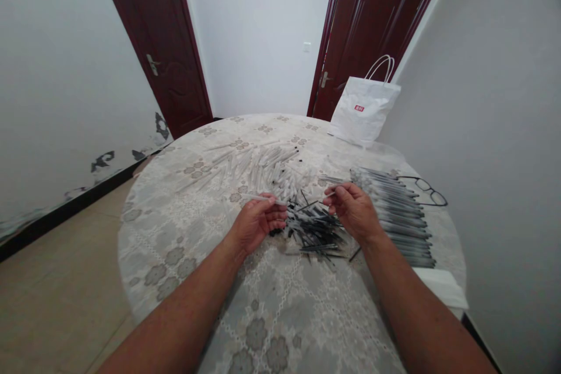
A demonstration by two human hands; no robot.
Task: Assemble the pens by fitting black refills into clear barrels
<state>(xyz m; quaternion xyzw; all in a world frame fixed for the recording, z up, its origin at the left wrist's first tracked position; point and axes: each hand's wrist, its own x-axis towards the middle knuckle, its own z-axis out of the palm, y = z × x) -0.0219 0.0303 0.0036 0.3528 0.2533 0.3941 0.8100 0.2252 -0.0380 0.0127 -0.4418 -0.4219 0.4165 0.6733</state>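
Observation:
My left hand (259, 219) is closed on a slim, translucent white pen barrel (253, 197), held nearly level between thumb and fingers. The fingertips of my right hand (350, 210) are pinched together around a small, thin piece too small to make out. Between and below the hands lies a loose heap of dark, thin pen parts (322, 231), some clear-ended. Behind it spreads a pile of translucent white barrels (263, 166) with a few small black bits among them. Right of my right hand, finished-looking grey pens (405, 219) lie side by side in a long row.
A round table (184, 280) wears a patterned lace-like cloth. Black-framed glasses (424, 190) lie at its right edge, and a white paper bag (366, 108) stands at the back right. A folded white item (438, 285) rests near the right front. Walls and two doors surround the table.

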